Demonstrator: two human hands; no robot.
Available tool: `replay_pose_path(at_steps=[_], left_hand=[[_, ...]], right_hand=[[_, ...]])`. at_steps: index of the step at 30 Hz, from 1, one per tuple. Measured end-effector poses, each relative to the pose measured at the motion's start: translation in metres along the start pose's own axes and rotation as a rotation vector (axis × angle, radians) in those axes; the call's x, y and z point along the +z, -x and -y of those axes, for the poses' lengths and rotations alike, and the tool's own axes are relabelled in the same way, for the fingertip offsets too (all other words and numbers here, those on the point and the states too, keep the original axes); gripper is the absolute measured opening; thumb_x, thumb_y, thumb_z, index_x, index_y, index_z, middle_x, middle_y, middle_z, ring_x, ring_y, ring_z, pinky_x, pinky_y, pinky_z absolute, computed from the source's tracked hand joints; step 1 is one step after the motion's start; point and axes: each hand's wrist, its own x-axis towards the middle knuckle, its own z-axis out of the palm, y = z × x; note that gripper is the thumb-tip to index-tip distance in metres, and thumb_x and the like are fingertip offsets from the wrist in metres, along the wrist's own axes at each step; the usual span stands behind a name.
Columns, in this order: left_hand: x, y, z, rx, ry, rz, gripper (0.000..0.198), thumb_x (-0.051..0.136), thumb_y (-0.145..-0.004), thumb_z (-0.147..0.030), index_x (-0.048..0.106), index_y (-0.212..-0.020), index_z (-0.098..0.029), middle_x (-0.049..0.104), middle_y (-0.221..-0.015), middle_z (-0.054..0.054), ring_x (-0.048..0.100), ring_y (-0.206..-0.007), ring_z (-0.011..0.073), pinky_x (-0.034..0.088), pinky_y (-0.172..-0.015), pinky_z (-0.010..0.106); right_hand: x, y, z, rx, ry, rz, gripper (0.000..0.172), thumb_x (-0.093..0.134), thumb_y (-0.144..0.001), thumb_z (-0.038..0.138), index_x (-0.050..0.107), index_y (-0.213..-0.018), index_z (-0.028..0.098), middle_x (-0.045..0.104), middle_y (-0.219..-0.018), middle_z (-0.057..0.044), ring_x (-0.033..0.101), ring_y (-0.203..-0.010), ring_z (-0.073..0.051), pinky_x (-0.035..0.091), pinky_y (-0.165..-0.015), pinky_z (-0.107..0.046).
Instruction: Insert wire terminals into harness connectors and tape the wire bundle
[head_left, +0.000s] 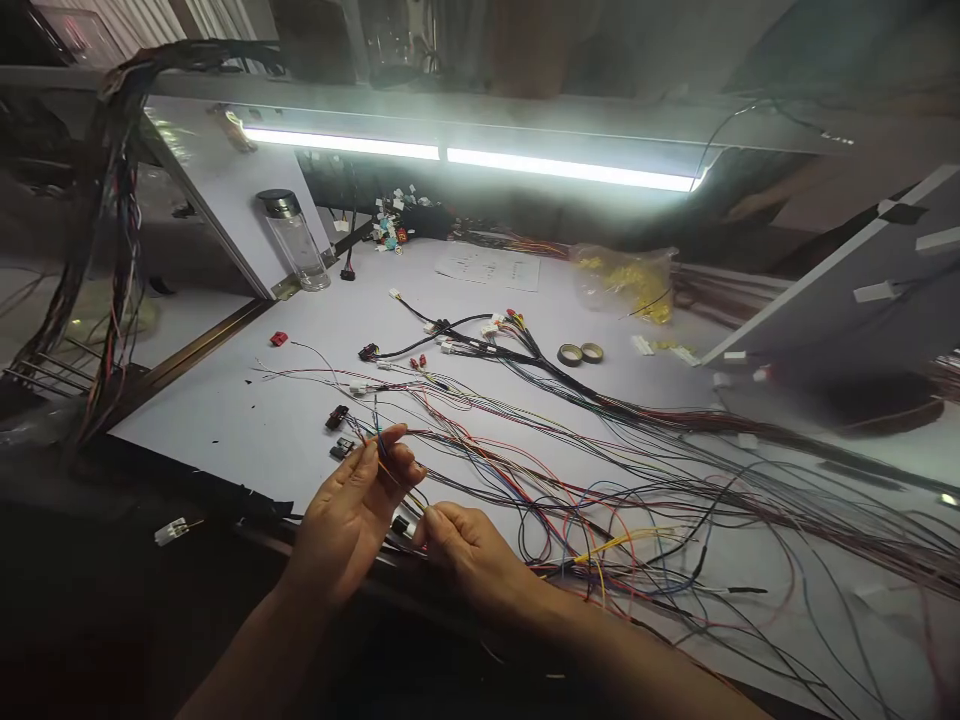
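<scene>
Thin wires run between my two hands over the front edge of the bench. My left hand is closed on some of them, thumb against the fingers, with wire ends rising above the fingertips. To its right, my right hand pinches a yellowish wire between thumb and forefinger. A black connector and a dark grey connector lie just beyond my left fingers. Beside my right fingertips is a black-and-white connector, partly hidden. Many loose coloured wires spread to the right.
A taped black wire harness crosses the bench. Two tape rolls lie behind it. Farther back stand a glass bottle and a bag of yellow parts. A red connector sits left. Wires hang from the shelf.
</scene>
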Motion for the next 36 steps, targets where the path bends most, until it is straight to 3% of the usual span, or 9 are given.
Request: replay_pose_path(at_steps=[6,8,11,13,15,23,29,33,36], left_hand=[[-0.002,-0.002,0.007,0.012,-0.078,-0.023,0.024,0.071,-0.078,-0.033,0.070,-0.094,-0.015,0.057,-0.074,0.002,0.059,-0.072,0.0131,0.053,-0.078,0.027],[-0.003,-0.001,0.008,0.008,-0.101,-0.031,0.025,0.073,-0.077,-0.035,0.071,-0.093,-0.015,0.057,-0.074,0.002,0.059,-0.071,0.0128,0.053,-0.076,0.026],[-0.003,0.002,0.009,-0.006,-0.138,-0.026,0.026,0.073,-0.076,-0.035,0.071,-0.094,-0.016,0.059,-0.075,0.002,0.060,-0.071,0.0132,0.054,-0.074,0.026],[-0.002,0.003,0.011,-0.018,-0.157,-0.011,0.024,0.072,-0.077,-0.034,0.071,-0.093,-0.016,0.059,-0.075,0.002,0.060,-0.072,0.0132,0.054,-0.073,0.026],[0.001,0.005,0.014,-0.028,-0.179,0.013,0.021,0.071,-0.079,-0.033,0.071,-0.091,-0.016,0.060,-0.076,0.003,0.059,-0.073,0.0133,0.054,-0.074,0.027],[-0.002,0.011,0.016,-0.110,-0.250,0.147,0.025,0.063,-0.085,-0.032,0.069,-0.104,-0.016,0.065,-0.096,0.009,0.061,-0.087,0.0185,0.053,-0.079,0.032],[-0.007,0.018,0.022,-0.186,-0.179,0.042,0.024,0.068,-0.082,-0.034,0.069,-0.096,-0.014,0.063,-0.082,0.007,0.059,-0.073,0.0150,0.050,-0.066,0.025],[-0.011,0.019,0.027,-0.209,-0.091,0.011,0.024,0.072,-0.078,-0.036,0.068,-0.089,-0.015,0.057,-0.070,0.003,0.053,-0.063,0.0111,0.048,-0.058,0.022],[-0.012,0.019,0.025,-0.161,-0.010,-0.131,0.030,0.080,-0.068,-0.034,0.067,-0.087,-0.016,0.058,-0.077,0.003,0.054,-0.067,0.0104,0.049,-0.060,0.021]], right_hand=[[-0.004,0.006,-0.002,0.008,0.119,0.065,0.044,0.039,-0.095,0.053,0.059,-0.081,0.016,0.030,-0.054,0.007,0.023,-0.048,-0.007,0.020,-0.045,-0.021],[-0.010,0.009,0.004,-0.004,0.204,0.073,0.043,0.038,-0.096,0.051,0.060,-0.083,0.016,0.036,-0.056,0.006,0.030,-0.050,-0.007,0.025,-0.047,-0.021],[-0.019,0.007,0.022,-0.169,0.443,-0.087,0.033,0.044,-0.095,0.044,0.064,-0.094,0.018,0.059,-0.078,-0.001,0.051,-0.070,-0.011,0.039,-0.065,-0.023],[-0.022,0.001,0.036,-0.304,0.543,-0.233,0.026,0.048,-0.094,0.039,0.065,-0.100,0.020,0.065,-0.094,-0.003,0.056,-0.086,-0.014,0.041,-0.074,-0.025],[-0.021,-0.007,0.047,-0.372,0.550,-0.286,0.024,0.050,-0.093,0.038,0.066,-0.100,0.021,0.066,-0.099,-0.003,0.058,-0.090,-0.015,0.042,-0.074,-0.025],[-0.003,-0.028,0.058,-0.238,0.258,-0.199,0.016,0.058,-0.085,0.030,0.065,-0.080,0.016,0.059,-0.067,0.001,0.054,-0.059,-0.010,0.043,-0.055,-0.022],[-0.007,-0.021,0.046,-0.557,0.558,-0.294,0.014,0.058,-0.085,0.022,0.066,-0.074,0.019,0.068,-0.091,-0.003,0.062,-0.085,-0.013,0.047,-0.079,-0.026],[-0.007,-0.019,0.036,-0.628,0.883,-0.286,0.017,0.054,-0.091,0.027,0.070,-0.085,0.023,0.067,-0.111,-0.004,0.061,-0.096,-0.016,0.044,-0.090,-0.031],[-0.004,-0.017,0.029,-0.608,0.844,-0.267,0.022,0.055,-0.091,0.032,0.065,-0.110,0.025,0.061,-0.125,-0.006,0.057,-0.108,-0.019,0.042,-0.096,-0.035]])
